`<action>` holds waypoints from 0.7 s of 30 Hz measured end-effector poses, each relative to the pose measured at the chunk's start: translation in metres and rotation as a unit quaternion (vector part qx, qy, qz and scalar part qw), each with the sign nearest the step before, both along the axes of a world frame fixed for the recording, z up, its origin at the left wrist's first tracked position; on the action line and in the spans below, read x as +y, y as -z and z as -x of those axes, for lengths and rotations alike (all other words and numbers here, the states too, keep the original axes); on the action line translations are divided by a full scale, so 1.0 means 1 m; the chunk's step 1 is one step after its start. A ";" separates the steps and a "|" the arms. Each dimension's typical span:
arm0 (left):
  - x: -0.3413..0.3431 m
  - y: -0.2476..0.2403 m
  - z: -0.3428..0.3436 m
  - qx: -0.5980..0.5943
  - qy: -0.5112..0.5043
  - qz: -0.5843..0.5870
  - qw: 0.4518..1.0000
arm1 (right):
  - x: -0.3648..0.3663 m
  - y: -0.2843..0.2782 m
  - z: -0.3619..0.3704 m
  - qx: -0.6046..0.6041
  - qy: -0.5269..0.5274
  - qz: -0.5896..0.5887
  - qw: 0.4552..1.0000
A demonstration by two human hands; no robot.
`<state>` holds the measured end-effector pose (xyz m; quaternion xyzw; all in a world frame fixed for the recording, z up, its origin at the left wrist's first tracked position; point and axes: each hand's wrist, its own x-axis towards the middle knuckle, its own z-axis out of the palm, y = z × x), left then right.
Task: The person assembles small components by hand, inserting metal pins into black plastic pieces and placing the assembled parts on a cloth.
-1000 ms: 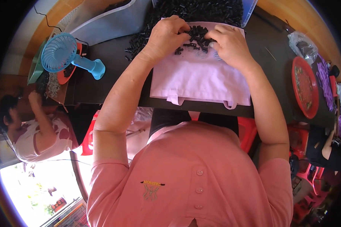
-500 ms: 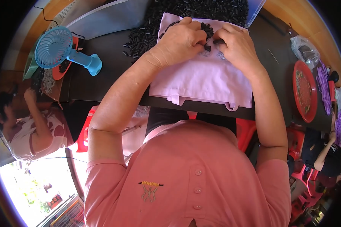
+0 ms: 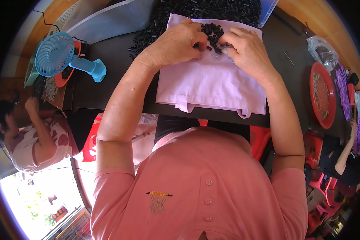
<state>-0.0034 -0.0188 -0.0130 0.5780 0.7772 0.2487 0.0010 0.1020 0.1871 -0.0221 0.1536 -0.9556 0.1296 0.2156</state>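
On a pink cloth bag (image 3: 212, 84) lies a small heap of short black tubes (image 3: 212, 31). My left hand (image 3: 176, 45) rests at the left of this heap, its fingers curled and pinched; a bit of something dark shows at the fingertips, too small to make out. To the right of the heap, my right hand (image 3: 248, 50) bends over the cloth, thumb and fingers closed about a small black tube, partly hidden. Thin, clear or grey bits (image 3: 217, 57) lie on the cloth between the hands.
A large pile of black tubes (image 3: 212, 9) spreads beyond the bag, beside a translucent bin (image 3: 112, 20). A blue fan (image 3: 56, 54) lies at left, a red tray (image 3: 322, 96) at right with a plastic bag (image 3: 322, 52). Other people sit at both sides.
My left hand has drawn back to the left, away from the right hand, widening the gap between them. More of the black heap shows there now. My right hand has shifted slightly.
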 end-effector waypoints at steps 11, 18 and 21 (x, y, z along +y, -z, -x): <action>0.007 0.011 0.005 -0.078 -0.036 -0.063 0.994 | -0.005 -0.007 -0.004 0.023 -0.006 0.046 0.999; -0.004 -0.011 0.004 -0.262 -0.023 -0.031 0.964 | -0.003 -0.008 -0.004 0.046 -0.008 0.055 0.997; -0.006 -0.008 0.008 -0.168 0.002 0.024 0.985 | -0.003 -0.009 -0.004 0.041 -0.008 0.058 0.997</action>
